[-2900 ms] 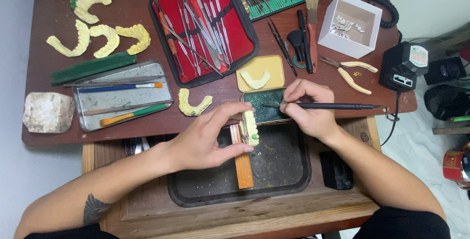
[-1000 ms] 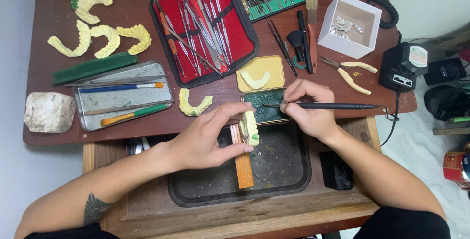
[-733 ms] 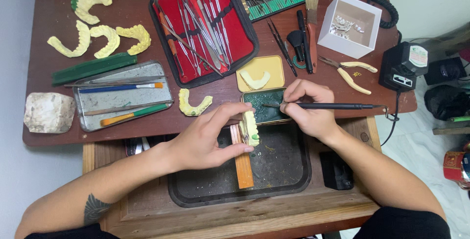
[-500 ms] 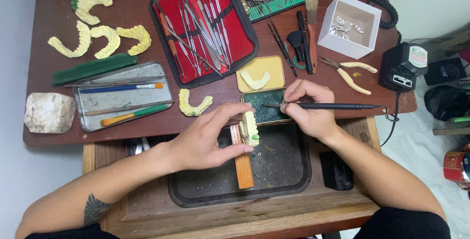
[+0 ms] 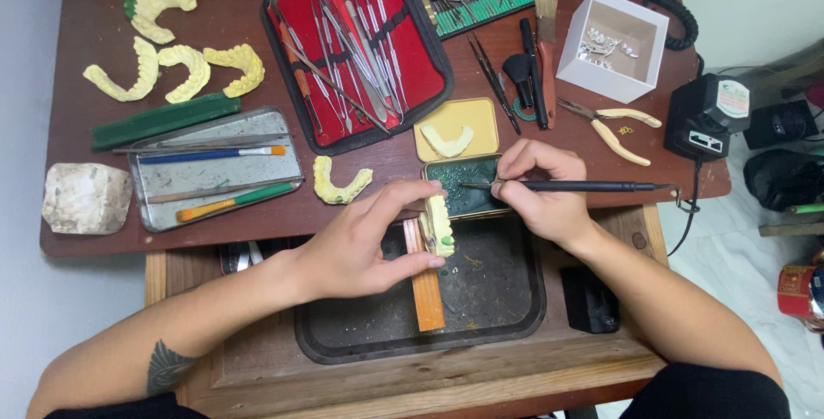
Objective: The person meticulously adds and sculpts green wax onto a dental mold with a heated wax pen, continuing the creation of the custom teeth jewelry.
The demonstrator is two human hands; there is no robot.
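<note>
My left hand (image 5: 365,243) pinches a pale yellow dental cast (image 5: 438,225) between thumb and fingers, holding it on top of an orange wooden peg (image 5: 427,286) over a dark tray (image 5: 515,333). My right hand (image 5: 542,187) grips a thin black wired tool (image 5: 592,185) like a pen. Its tip rests in a small tin of green wax (image 5: 463,187) just above the cast.
A red case of metal instruments (image 5: 356,41) lies open at the back. Several yellow dental casts (image 5: 184,67), a metal tray with brushes (image 5: 215,179), a white box (image 5: 614,45), pliers (image 5: 605,123), a yellow tin (image 5: 457,127) and a stone block (image 5: 86,198) surround the work.
</note>
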